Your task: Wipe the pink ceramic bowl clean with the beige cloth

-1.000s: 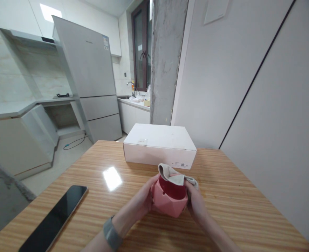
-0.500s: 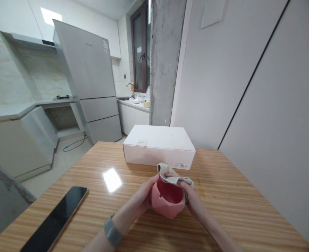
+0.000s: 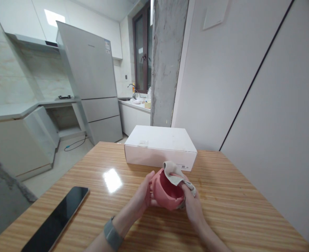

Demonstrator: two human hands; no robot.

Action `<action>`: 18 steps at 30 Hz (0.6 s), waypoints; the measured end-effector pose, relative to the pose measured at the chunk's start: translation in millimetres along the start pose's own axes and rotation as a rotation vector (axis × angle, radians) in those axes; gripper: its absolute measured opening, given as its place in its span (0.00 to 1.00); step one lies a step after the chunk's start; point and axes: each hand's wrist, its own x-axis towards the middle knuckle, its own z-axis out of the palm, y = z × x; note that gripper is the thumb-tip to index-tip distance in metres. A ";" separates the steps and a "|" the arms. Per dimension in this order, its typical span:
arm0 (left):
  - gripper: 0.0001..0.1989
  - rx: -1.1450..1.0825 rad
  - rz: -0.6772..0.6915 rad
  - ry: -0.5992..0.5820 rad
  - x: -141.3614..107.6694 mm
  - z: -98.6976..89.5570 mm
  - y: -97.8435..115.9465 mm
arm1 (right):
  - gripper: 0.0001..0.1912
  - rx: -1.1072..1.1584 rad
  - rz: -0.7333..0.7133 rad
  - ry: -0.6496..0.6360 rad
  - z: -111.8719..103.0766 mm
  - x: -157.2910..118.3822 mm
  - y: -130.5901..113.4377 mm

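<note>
A pink faceted bowl-like pot (image 3: pixel 163 193) with a notched rim is tilted between my hands above the wooden table, its hollow inside facing up and to the right. My left hand (image 3: pixel 145 194) supports it from the left, fingers curled under and behind its side. A light grey cloth (image 3: pixel 172 174) drapes over the pot's far right rim, and some of it shows below the pot on the right. My right hand (image 3: pixel 191 197) grips the cloth against that rim; some of its fingers are hidden behind the cloth.
On the wooden table (image 3: pixel 112 217) a white box (image 3: pixel 159 154) stands just beyond the pot. A dark smartphone (image 3: pixel 56 220) lies at the left. Behind are a silver fridge (image 3: pixel 91 70), a concrete pillar (image 3: pixel 166 63) and a kitchen counter with a sink.
The pot has turned and tilted in my hands. My left thumb has come off the rim, and the left hand now cups the side. The cloth and right hand have shifted slightly right.
</note>
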 end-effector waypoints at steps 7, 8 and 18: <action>0.30 0.128 -0.010 -0.168 -6.4 -3.8 -2.9 | 0.12 0.003 0.136 -0.149 -17.1 17.3 -10.6; 0.29 0.137 -0.013 -0.174 -7.3 -3.2 -2.9 | 0.12 0.014 0.155 -0.149 -18.4 19.3 -8.1; 0.24 0.000 0.150 -0.040 -5.7 9.5 -12.8 | 0.12 -0.015 0.022 0.116 -2.2 7.4 0.6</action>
